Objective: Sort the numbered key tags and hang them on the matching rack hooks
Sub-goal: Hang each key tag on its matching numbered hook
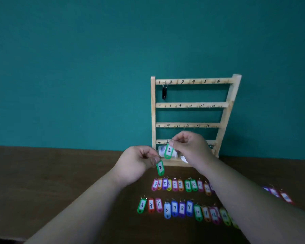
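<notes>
Left hand (137, 162) pinches lower green plastic "2" tag (160, 167), hanging vertical; right hand (188, 147) pinches upper green "2" tag (169, 150), nearer wooden rack (194, 105) beyond.

The rack (188, 105) stands right of centre on the table (60, 173), against the wall (77, 67). One tag (164, 93) hangs at the rack's upper left, under hook 1. In front of the rack's foot, the left hand (139, 162) pinches the lower tag (160, 167). Up and to the right, the right hand (188, 147) pinches the upper tag (169, 150). Below them, the far row (180, 185) and near row (181, 208) lie across the table, their right ends under the right forearm.
</notes>
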